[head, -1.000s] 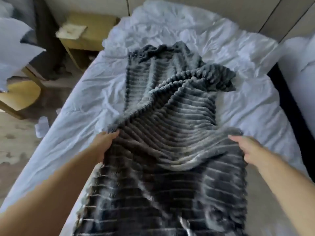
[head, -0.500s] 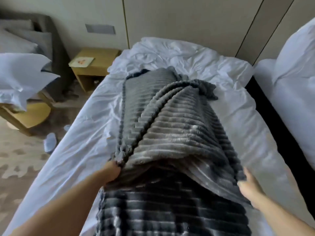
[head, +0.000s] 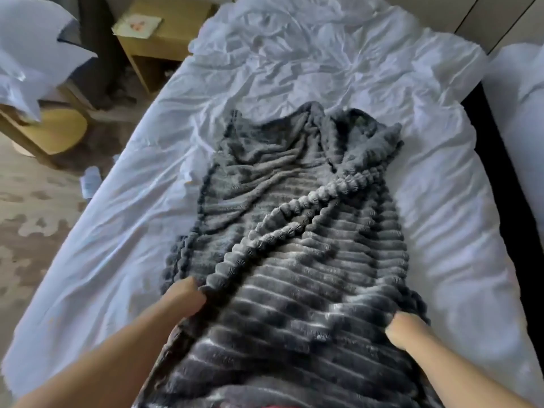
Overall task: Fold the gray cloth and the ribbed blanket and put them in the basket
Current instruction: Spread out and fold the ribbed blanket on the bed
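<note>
Head view: a ribbed blanket (head: 309,245) lies lengthwise on a bed's wrinkled white sheet (head: 323,63), its near end gripped at either side by the person's left hand (head: 184,298) and right hand (head: 407,334). A wooden nightstand (head: 159,33) and patterned carpet (head: 26,231) flank the bed's left.

Bedroom, looks hotel-style. Bed (head: 117,245) with rumpled white sheet, ribbed blanket (head: 294,231) laid on it; second white bed (head: 521,119) just beside on the right, dark gap between. Wooden nightstand (head: 167,39) at the head end with a card (head: 138,25) on top. Patterned carpet (head: 26,225), white pillows (head: 29,48) piled on a wooden chair (head: 59,134), plain panelled wall (head: 506,13) behind.
</note>
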### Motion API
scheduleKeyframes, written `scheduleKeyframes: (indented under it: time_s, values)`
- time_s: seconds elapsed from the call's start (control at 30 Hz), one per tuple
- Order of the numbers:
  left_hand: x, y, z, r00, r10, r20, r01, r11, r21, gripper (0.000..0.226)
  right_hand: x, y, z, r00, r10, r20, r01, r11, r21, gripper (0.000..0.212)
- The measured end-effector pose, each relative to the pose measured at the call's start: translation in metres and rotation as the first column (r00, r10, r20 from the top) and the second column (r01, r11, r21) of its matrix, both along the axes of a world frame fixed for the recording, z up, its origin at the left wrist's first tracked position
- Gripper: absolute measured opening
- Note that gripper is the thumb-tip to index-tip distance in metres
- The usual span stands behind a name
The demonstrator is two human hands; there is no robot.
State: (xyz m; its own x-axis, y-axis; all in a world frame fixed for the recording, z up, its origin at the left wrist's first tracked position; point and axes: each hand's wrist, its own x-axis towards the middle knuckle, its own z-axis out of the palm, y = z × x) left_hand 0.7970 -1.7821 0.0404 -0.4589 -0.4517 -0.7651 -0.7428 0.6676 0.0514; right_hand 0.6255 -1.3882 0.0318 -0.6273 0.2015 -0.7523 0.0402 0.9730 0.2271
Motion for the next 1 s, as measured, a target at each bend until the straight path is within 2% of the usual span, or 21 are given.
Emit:
scheduleKeyframes:
  time_s: [0.03,0.13,0.23,0.3,0.33,0.47,0.53,0.63,0.73,0.8,0.87,0.9,0.93,0.97,1.0]
  values:
    - [-0.007,-0.001,-0.005,0.994,0.036,-0.104,-0.035,0.999,0.006,0.020,-0.007,-0.009,0.000,1.000,-0.009,-0.030,0.007,0.999,-0.049,0.042]
    - [-0.041,0.000,-0.007,0.982,0.090,-0.165,-0.082,0.995,0.053,0.022,-0.031,-0.053,0.004,0.997,-0.063,-0.052,0.049,0.970,-0.237,0.020]
    - [-0.072,-0.001,-0.020,0.961,0.184,-0.207,-0.169,0.982,0.087,0.038,-0.062,-0.089,0.001,0.999,-0.052,-0.016,0.044,0.944,-0.326,0.034]
    - [-0.095,-0.004,-0.036,0.949,0.220,-0.224,-0.200,0.974,0.109,0.038,-0.088,-0.108,-0.009,0.999,-0.038,-0.018,0.027,0.917,-0.398,0.032]
    - [-0.108,-0.006,-0.045,0.944,0.234,-0.234,-0.210,0.970,0.123,0.038,-0.102,-0.118,-0.014,0.998,-0.063,0.000,0.057,0.895,-0.443,0.030]
    - [-0.151,-0.008,-0.082,0.916,0.272,-0.294,-0.236,0.960,0.150,0.043,-0.155,-0.156,-0.048,0.936,-0.351,0.008,0.279,0.728,-0.627,0.011]
    - [-0.170,-0.009,-0.104,0.895,0.326,-0.304,-0.280,0.942,0.186,0.048,-0.185,-0.176,-0.067,0.870,-0.490,-0.054,0.333,0.665,-0.669,0.006]
    - [-0.194,-0.004,-0.124,0.861,0.417,-0.291,-0.347,0.900,0.264,0.054,-0.229,-0.201,-0.089,0.711,-0.681,-0.174,0.407,0.601,-0.688,0.036]
    - [-0.208,0.004,-0.139,0.894,0.329,-0.304,-0.242,0.926,0.291,0.068,-0.259,-0.216,-0.107,0.524,-0.823,-0.218,0.485,0.499,-0.718,0.058]
    - [-0.220,0.005,-0.143,0.922,0.243,-0.302,-0.145,0.939,0.311,0.063,-0.275,-0.227,-0.112,0.415,-0.891,-0.183,0.527,0.399,-0.750,0.048]
    - [-0.236,-0.003,-0.131,0.933,0.217,-0.288,-0.105,0.928,0.357,0.035,-0.285,-0.244,-0.104,0.340,-0.914,-0.222,0.405,0.355,-0.842,0.028]
    - [-0.243,-0.011,-0.125,0.945,0.210,-0.252,-0.102,0.918,0.383,0.022,-0.287,-0.258,-0.096,0.344,-0.909,-0.235,0.282,0.339,-0.898,0.017]
    - [-0.247,-0.023,-0.119,0.968,0.165,-0.188,-0.072,0.904,0.421,0.014,-0.286,-0.275,-0.085,0.403,-0.892,-0.207,0.176,0.297,-0.939,0.019]
    - [-0.251,-0.037,-0.110,0.996,0.029,-0.085,0.016,0.873,0.487,0.011,-0.282,-0.292,-0.076,0.531,-0.831,-0.164,0.129,0.270,-0.954,0.029]
    - [-0.254,-0.052,-0.100,0.982,-0.180,0.053,0.115,0.800,0.588,0.013,-0.275,-0.308,-0.069,0.711,-0.692,-0.124,0.145,0.317,-0.937,0.034]
